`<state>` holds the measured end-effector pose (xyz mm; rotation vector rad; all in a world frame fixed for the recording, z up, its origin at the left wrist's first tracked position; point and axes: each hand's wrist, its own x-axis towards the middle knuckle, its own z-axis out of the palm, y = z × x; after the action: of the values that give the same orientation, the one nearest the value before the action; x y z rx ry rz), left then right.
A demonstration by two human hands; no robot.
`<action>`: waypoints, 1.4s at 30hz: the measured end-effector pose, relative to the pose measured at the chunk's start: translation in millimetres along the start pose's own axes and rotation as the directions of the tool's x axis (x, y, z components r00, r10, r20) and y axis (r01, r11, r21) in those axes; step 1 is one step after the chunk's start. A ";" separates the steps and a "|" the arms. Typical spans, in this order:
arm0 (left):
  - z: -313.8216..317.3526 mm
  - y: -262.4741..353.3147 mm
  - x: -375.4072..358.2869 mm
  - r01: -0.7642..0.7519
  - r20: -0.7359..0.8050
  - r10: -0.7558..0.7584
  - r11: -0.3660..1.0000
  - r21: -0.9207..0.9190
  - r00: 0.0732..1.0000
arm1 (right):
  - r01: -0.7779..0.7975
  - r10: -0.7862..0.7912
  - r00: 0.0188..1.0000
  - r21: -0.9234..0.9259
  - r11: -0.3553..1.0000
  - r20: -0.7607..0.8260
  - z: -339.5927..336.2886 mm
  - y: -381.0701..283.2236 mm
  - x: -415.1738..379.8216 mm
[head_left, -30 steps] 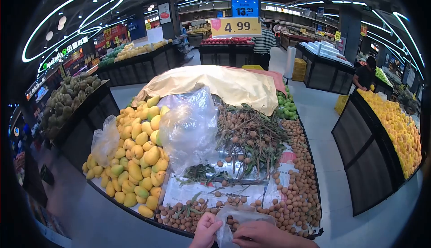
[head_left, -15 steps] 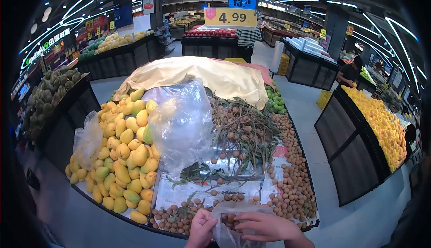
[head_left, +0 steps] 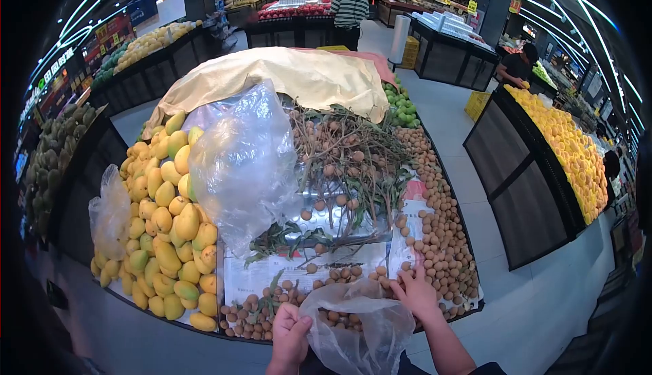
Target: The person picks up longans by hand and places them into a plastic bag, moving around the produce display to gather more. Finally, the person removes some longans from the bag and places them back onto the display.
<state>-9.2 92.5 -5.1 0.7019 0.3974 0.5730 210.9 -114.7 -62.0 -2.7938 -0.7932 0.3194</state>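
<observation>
My left hand [head_left: 291,334] is closed on the edge of a clear plastic bag [head_left: 363,344] at the front of the display. The bag hangs loose between my hands, and brown longans show through its thin film. To the right of the bag, my right hand [head_left: 415,297] reaches over loose longans [head_left: 435,236], its fingers apart and its fingertips among the fruit. Whether a fingertip touches one particular longan is too small to tell. More loose longans [head_left: 255,310] lie with green leaves beside my left hand.
Yellow mangoes [head_left: 166,256] fill the left side. A large clear plastic sheet [head_left: 244,158] and longan branches [head_left: 346,164] lie in the middle on newspaper [head_left: 251,283]. Behind is a cream cloth [head_left: 272,80]. A person [head_left: 519,66] stands by the orange fruit stand [head_left: 560,147] at right.
My right hand has gone from the bag's mouth to the loose longans at the right. The bag now hangs more spread out from my left hand. The camera view has tilted down.
</observation>
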 end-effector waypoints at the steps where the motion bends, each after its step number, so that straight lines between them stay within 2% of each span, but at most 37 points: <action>1: 1.6 0.0 -0.4 -0.016 -0.017 0.016 1.000 0.002 1.000 | 0.045 -0.045 0.999 -0.006 0.999 -0.006 -0.6 2.0 1.3; 6: 4.0 -8.0 -4.9 -0.012 -0.058 0.014 0.999 0.033 0.998 | 0.201 -0.201 0.980 -0.001 0.980 0.014 5.5 18.8 8.5; 10: 10.9 -12.4 -6.8 -0.014 -0.040 0.017 0.997 0.071 0.999 | 0.256 -0.255 0.967 -0.036 0.966 0.011 8.8 24.0 16.4; 13: 17.6 -15.2 -10.2 -0.041 -0.067 0.047 0.995 0.090 0.997 | 0.319 -0.320 0.947 0.026 0.947 0.025 11.3 30.7 22.4; 18: 19.2 -16.1 -14.0 -0.066 -0.105 0.080 0.989 0.135 0.991 | 0.317 -0.329 0.940 0.118 0.941 0.093 8.2 36.7 29.0; 21: 17.3 -14.2 -16.2 -0.090 -0.081 0.100 0.988 0.126 0.992 | 0.402 -0.392 0.915 0.239 0.884 -0.089 4.6 40.1 33.7; 22: 18.8 -13.3 -16.4 -0.084 -0.094 0.096 0.989 0.124 0.991 | 0.401 -0.395 0.915 0.240 0.884 -0.075 -3.2 38.9 32.9; 23: 19.7 -12.4 -16.5 -0.085 -0.086 0.095 0.989 0.119 0.992 | 0.251 -0.287 0.958 0.481 0.840 0.002 -12.6 37.0 31.2; 24: 19.0 -12.0 -18.1 -0.083 -0.085 0.093 0.990 0.113 0.992 | 0.067 -0.194 0.974 0.676 0.734 0.114 -21.8 34.1 25.6; 25: 15.7 -11.9 -18.2 -0.085 -0.047 0.089 0.992 0.090 0.995 | 0.058 -0.179 0.981 0.768 0.637 0.075 -34.2 28.8 17.7; 26: 15.2 -12.2 -17.7 -0.087 -0.068 0.093 0.993 0.085 0.993 | 0.055 -0.192 0.977 0.764 0.643 0.091 -44.5 22.3 9.8; 27: 15.9 -11.9 -17.4 -0.074 -0.060 0.079 0.994 0.083 0.995 | 0.175 -0.245 0.966 0.904 0.390 -0.081 -53.3 15.8 -0.9; 28: 14.9 -11.3 -18.7 -0.058 -0.050 0.062 0.995 0.082 0.997 | 0.287 -0.238 0.937 0.953 0.102 -0.256 -63.4 8.8 -12.9; 29: 10.3 -12.3 -19.3 -0.046 -0.026 0.048 0.997 0.066 0.999 | 0.279 -0.245 0.938 0.955 0.104 -0.247 -76.5 -2.8 -26.0; 31: 9.2 -11.4 -19.3 -0.042 -0.013 0.042 0.998 0.056 0.999 | 0.460 -0.456 0.772 0.884 -0.079 -0.443 -102.2 -29.6 -51.1; 32: 9.3 -11.1 -18.1 -0.041 0.010 0.041 0.998 0.045 0.999 | 0.457 -0.455 0.775 0.886 -0.075 -0.438 -112.3 -36.5 -55.9; 34: 8.7 -7.6 -18.8 -0.015 0.026 0.015 0.999 0.035 1.000 | 0.505 -0.804 0.569 0.845 0.175 -0.173 -126.3 -49.1 -63.5; 35: 8.9 -6.5 -18.4 -0.011 0.042 0.010 0.999 0.033 0.999 | 0.503 -0.803 0.571 0.845 0.180 -0.169 -128.7 -62.9 -65.1; 37: 5.4 -4.6 -18.8 -0.004 0.067 0.001 0.999 0.037 0.998 | 0.572 -0.773 0.631 0.637 0.517 0.062 -126.9 -96.1 -67.3; 38: 3.1 -4.0 -19.3 0.002 0.071 -0.004 1.000 0.029 0.997 | 0.570 -0.769 0.636 0.632 0.526 0.066 -122.4 -101.1 -66.8; 40: -1.6 -3.2 -19.0 0.011 0.086 -0.014 0.999 0.037 0.996 | 0.733 -0.783 0.619 0.400 0.551 -0.055 -109.2 -105.7 -65.3; 41: -3.8 -2.8 -18.8 0.019 0.091 -0.021 0.999 0.028 0.996 | 0.728 -0.778 0.626 0.393 0.561 -0.049 -109.4 -103.3 -66.9; 42: -6.0 -2.5 -18.3 0.018 0.110 -0.022 0.999 0.034 0.994 | 0.696 -0.748 0.649 0.505 0.511 -0.139 -112.4 -94.8 -68.9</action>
<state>-25.6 82.6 -8.3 0.7567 0.3108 0.5068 137.1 -89.8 80.4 -1.7296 -1.5453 0.4257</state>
